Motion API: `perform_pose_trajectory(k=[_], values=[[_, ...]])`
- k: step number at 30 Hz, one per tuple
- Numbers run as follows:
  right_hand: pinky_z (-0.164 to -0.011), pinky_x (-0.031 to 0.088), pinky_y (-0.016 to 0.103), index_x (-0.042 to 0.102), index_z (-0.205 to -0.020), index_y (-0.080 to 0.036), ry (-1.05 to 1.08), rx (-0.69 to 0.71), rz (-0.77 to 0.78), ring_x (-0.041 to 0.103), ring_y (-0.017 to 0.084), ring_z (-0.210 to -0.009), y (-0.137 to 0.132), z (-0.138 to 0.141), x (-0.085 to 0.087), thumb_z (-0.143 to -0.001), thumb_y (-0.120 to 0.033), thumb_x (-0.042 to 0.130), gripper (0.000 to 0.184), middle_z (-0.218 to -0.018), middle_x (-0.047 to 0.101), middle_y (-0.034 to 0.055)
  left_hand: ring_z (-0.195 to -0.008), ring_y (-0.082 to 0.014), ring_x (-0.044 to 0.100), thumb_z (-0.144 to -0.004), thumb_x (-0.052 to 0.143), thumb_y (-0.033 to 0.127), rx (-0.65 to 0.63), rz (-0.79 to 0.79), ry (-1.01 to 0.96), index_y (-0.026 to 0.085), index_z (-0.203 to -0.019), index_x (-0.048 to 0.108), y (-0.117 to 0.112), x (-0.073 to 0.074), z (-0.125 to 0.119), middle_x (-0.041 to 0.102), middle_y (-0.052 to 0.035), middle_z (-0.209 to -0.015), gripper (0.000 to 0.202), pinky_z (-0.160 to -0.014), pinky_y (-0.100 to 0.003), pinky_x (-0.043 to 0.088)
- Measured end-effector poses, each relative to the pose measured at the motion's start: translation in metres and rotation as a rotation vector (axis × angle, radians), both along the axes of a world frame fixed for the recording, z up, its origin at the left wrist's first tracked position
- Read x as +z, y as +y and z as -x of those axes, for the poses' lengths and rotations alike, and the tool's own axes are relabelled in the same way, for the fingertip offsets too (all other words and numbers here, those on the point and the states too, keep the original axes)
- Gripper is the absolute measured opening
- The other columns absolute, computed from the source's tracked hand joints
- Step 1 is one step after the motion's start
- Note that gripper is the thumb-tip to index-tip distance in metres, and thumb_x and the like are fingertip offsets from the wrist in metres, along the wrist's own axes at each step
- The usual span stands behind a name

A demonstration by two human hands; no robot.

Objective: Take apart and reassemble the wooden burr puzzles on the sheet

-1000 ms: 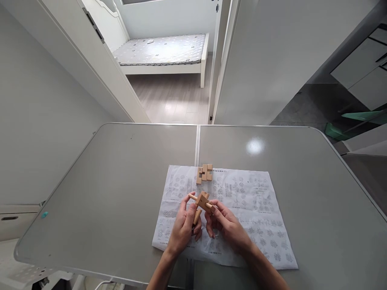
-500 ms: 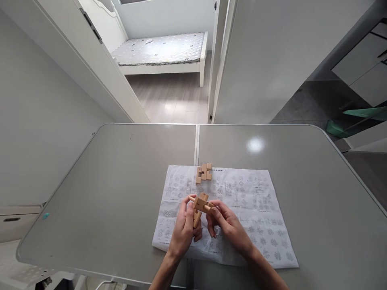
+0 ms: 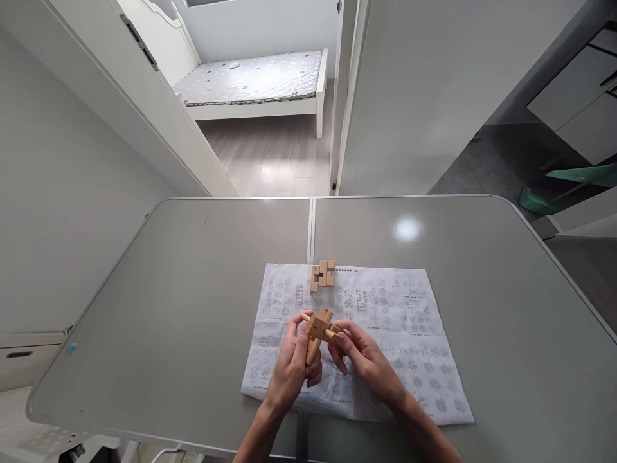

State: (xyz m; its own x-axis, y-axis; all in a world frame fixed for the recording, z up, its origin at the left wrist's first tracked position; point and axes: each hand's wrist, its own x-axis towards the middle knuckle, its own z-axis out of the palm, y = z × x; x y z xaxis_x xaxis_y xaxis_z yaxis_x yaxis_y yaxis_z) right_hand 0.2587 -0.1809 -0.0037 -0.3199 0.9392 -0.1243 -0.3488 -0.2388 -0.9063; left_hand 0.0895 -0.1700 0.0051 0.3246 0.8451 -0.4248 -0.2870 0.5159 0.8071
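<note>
Several interlocked wooden puzzle pieces (image 3: pixel 319 326) are held up over a printed instruction sheet (image 3: pixel 409 296). My left hand (image 3: pixel 289 363) grips their left side, thumb in front and fingers curled behind. My right hand (image 3: pixel 364 360) pinches the right end of the same pieces between thumb and index finger. A thin round stick pokes out at the upper left, by the left index fingertip. Small marks show on the wooden faces, too small to read. Beyond the hands, more notched wooden pieces (image 3: pixel 322 274) stand close together on the sheet's top edge.
The sheet lies on a grey folding table (image 3: pixel 168 308) with a metal rim and a centre seam. A small teal spot (image 3: pixel 72 348) marks its left edge. Past the far edge are a doorway and a bed (image 3: pixel 260 77). A white wall (image 3: pixel 434 96) stands at the right.
Both hands keep their hold on the wooden pieces, which have barely moved. My right hand's lower fingers have curled up slightly. The whole view has shifted a little.
</note>
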Motion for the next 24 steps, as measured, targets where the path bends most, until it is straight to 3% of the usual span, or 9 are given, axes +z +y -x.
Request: perform_pose_trajectory(k=[9, 19, 24], values=[[-0.057, 0.04, 0.027, 0.058, -0.105, -0.021, 0.005, -0.036, 0.003, 0.045, 0.012, -0.055, -0.002, 0.005, 0.004, -0.11, -0.048, 0.051, 0.028, -0.066, 0.051, -0.0057, -0.036, -0.0065, 0.018, -0.103, 0.051, 0.063, -0.036, -0.039, 0.004, 0.021, -0.145, 0.035, 0.0, 0.005, 0.004, 0.035, 0.0156, -0.047, 0.063, -0.036, -0.016, 0.029], [-0.054, 0.041, 0.026, 0.058, -0.098, -0.021, 0.052, -0.012, 0.088, 0.046, 0.01, -0.051, 0.001, 0.004, 0.0, -0.107, -0.053, 0.057, 0.033, -0.068, 0.053, -0.0057, -0.036, -0.0077, 0.025, -0.104, 0.047, 0.066, -0.078, -0.046, 0.078, 0.019, -0.169, 0.011, -0.006, 0.009, -0.001, 0.036, 0.0136, -0.049, 0.088, -0.038, -0.019, 0.034], [-0.055, 0.042, 0.026, 0.06, -0.099, -0.021, 0.056, -0.041, 0.113, 0.048, 0.01, -0.054, 0.002, 0.004, 0.003, -0.106, -0.053, 0.058, 0.033, -0.069, 0.056, -0.004, -0.044, -0.0096, 0.036, -0.104, 0.048, 0.064, -0.03, -0.027, 0.132, 0.016, -0.168, 0.019, -0.005, 0.016, 0.0, 0.047, 0.0074, -0.056, 0.086, -0.042, -0.019, 0.033]])
